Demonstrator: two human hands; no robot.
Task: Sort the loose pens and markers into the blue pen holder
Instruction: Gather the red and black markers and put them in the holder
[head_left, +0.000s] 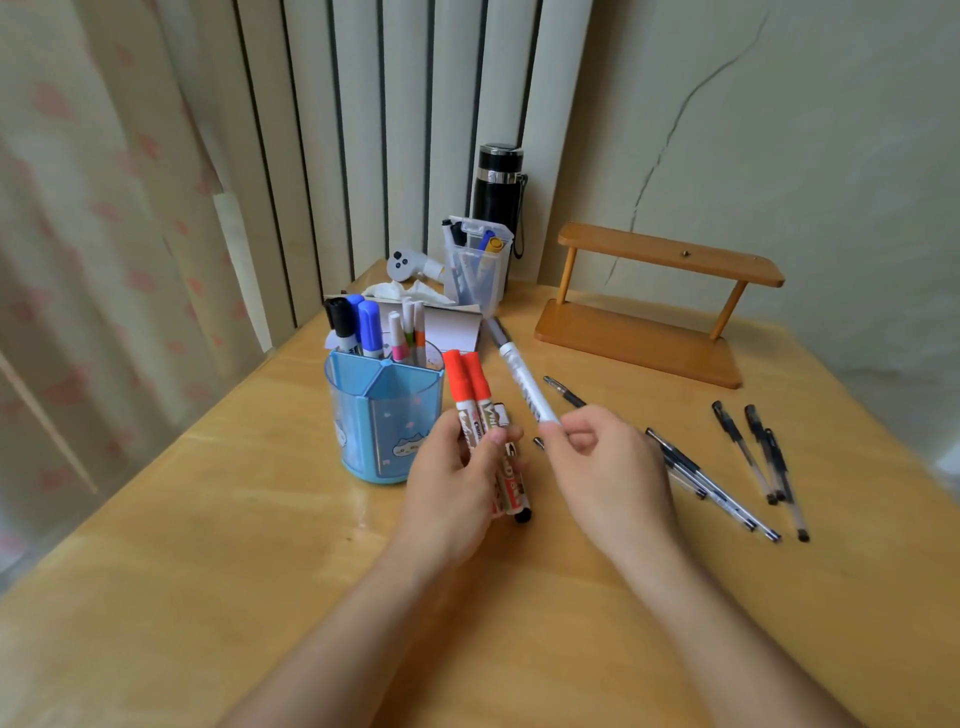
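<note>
Nearest to the camera, two bare forearms reach forward over the wooden table (208, 519). The left hand (452, 478) is closed around two red-capped whiteboard markers (470, 400), held upright with the caps on top. It probably keeps them together as a small bundle so that they can go into one compartment in a single move. Under this hand, one more marker with a black end (519, 506) lies on the table; it is partly hidden, so one cannot tell whether the hand touches it.

The right hand (602, 462) pinches the near end of a white marker with a grey cap (519, 379) between thumb and fingers. The marker points away and to the left, towards the holder, which suggests that it is the next thing to be placed.

To the right of the hands, several black gel pens (753, 467) lie loose on the table, some crossing each other, well apart from the holder. They are still waiting to be sorted, so the task seems to be about half done.

Just left of the left hand stands the blue pen holder (384, 415), divided into compartments. The far compartments already carry black and blue markers (358, 327) on the left and thin highlighters (408, 332) beside them; the near compartment looks free, perhaps kept for the red ones.

Farther back stand a clear plastic pen box (478, 270), a black flask (498, 192) and, to the right, a wooden rack (660, 306).
</note>
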